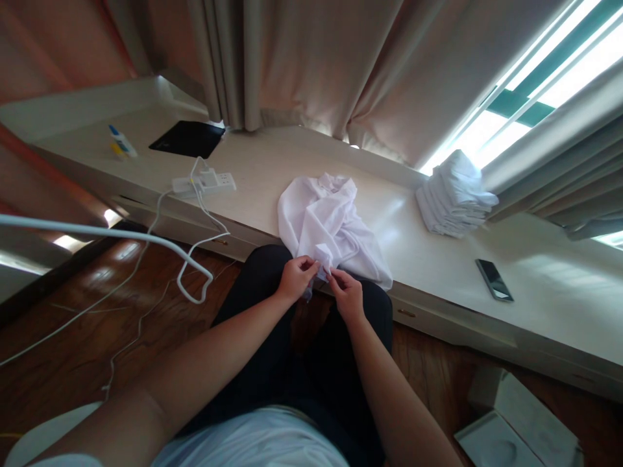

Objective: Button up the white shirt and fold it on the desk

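A white garment, perhaps a shirt (318,207), lies crumpled over the front edge of the counter, and its lower part hangs toward my knees. My left hand (295,279) pinches a small piece of the white cloth between thumb and fingers. Close beside it on the right, my right hand (346,292) pinches the same part of the shirt. Between the two sets of fingertips a small fold of cloth stands up. Something small and clear hangs just below my left fingertips; I cannot make out what it is.
A stack of folded white cloths (455,194) and a phone (494,280) are on the counter (253,155) to the right. To the left lie a power strip (204,184) with white cables, a black mat (187,139) and a blue-capped tube (122,141). An open white box (520,421) is on the floor.
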`<state>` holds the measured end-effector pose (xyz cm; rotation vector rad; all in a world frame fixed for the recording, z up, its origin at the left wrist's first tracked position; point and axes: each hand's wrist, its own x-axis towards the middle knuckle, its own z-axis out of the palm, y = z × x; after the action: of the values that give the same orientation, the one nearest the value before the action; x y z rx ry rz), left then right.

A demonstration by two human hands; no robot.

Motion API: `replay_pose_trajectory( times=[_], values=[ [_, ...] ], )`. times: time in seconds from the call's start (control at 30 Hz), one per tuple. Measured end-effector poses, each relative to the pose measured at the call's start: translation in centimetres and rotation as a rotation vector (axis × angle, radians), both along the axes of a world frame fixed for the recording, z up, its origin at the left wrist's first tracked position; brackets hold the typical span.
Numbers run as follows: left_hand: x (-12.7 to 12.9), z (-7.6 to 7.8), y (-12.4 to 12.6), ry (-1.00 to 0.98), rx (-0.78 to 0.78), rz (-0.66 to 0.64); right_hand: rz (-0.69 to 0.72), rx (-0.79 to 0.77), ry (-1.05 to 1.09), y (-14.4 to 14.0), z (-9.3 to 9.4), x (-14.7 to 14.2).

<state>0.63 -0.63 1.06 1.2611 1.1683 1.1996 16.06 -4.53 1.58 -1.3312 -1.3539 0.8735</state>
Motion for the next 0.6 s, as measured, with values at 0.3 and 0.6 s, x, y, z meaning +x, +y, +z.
replay_pose_trajectory(
  times=[0.3,0.6],
  values=[
    [0.09,-0.90,0.46,-0.243,-0.137,-0.088,0.100,0.153,-0.193,0.14,0.30,-0.07],
    [-0.07,-0.69,0.14,-0.095,-0.068,-0.028,0.110,0.186,-0.261,0.13,0.43,-0.14]
  ],
)
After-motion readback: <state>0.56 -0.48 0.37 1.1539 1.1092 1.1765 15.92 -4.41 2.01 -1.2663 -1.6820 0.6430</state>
